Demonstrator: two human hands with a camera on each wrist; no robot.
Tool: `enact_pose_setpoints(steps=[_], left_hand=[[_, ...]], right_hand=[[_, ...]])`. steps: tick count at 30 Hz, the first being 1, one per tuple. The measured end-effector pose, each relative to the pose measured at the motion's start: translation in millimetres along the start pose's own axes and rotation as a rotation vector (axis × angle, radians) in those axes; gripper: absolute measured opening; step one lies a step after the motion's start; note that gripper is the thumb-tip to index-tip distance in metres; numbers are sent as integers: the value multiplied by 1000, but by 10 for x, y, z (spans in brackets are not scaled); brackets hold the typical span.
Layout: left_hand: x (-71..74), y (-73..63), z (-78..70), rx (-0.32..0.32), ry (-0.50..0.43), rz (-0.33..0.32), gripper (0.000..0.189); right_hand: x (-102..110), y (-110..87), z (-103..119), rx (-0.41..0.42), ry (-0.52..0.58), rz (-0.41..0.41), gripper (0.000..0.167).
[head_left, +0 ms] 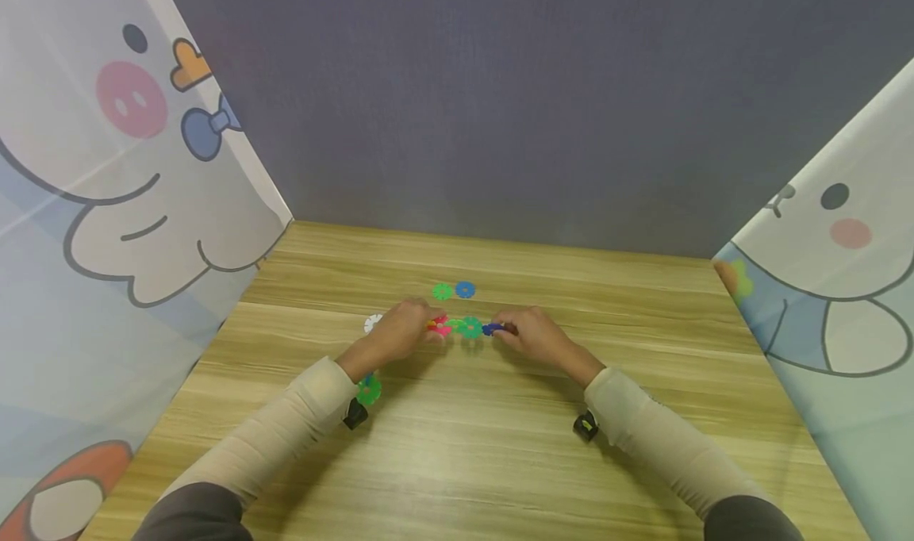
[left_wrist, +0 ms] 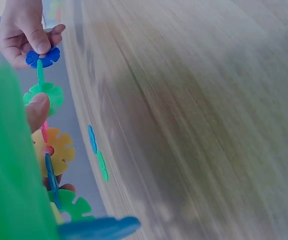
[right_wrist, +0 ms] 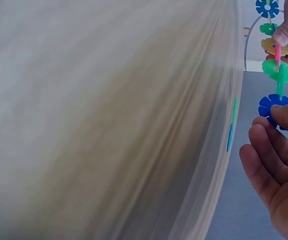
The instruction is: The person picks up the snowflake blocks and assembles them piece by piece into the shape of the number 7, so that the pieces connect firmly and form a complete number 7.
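A chain of interlocking plastic snowflake discs stretches between the two hands over the table. My left hand (head_left: 400, 331) pinches its middle, near the pink disc (head_left: 441, 327) and the yellow disc (left_wrist: 59, 152). The right hand (head_left: 535, 336) pinches the dark blue disc (right_wrist: 271, 106) at the chain's right end between thumb and fingers. Between the hands, a green disc (head_left: 470, 328) is joined to another green disc (right_wrist: 281, 85) seen edge-on, which meets the dark blue one. More discs trail beyond the left hand, with a green disc (head_left: 369, 390) showing by the left wrist.
A loose green disc (head_left: 443, 291) and a loose blue disc (head_left: 465, 289) lie side by side on the wooden table (head_left: 485, 462), beyond the hands. A white disc (head_left: 372, 323) shows left of the left hand. A grey panel (head_left: 493, 113) rises behind, with printed cloth walls on both sides.
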State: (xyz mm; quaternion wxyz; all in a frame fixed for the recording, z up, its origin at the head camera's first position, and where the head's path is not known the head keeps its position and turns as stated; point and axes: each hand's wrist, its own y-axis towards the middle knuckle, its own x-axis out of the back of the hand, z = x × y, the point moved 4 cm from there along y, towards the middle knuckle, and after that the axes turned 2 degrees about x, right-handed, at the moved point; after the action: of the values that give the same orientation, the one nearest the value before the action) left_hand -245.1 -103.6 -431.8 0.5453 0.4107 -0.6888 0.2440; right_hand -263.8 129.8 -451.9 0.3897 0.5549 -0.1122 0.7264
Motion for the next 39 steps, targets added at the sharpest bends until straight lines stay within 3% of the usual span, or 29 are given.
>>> enact_pose_setpoints(steps=[15,26,32,39], left_hand=[[16,29,-16,-29,-42,-6,46],[36,83,-59,-66,-13,-37,35],[66,96,-60,-60,36,14,33],[66,91,-34,-57,88,44,43]], right_hand=[[-7,31,54,50,-12,-14,9],[-12,54,58,74,-49,-50,8],[0,55,124,100,-60,-37,10],[-50,49,121,42,-46,-2,12]])
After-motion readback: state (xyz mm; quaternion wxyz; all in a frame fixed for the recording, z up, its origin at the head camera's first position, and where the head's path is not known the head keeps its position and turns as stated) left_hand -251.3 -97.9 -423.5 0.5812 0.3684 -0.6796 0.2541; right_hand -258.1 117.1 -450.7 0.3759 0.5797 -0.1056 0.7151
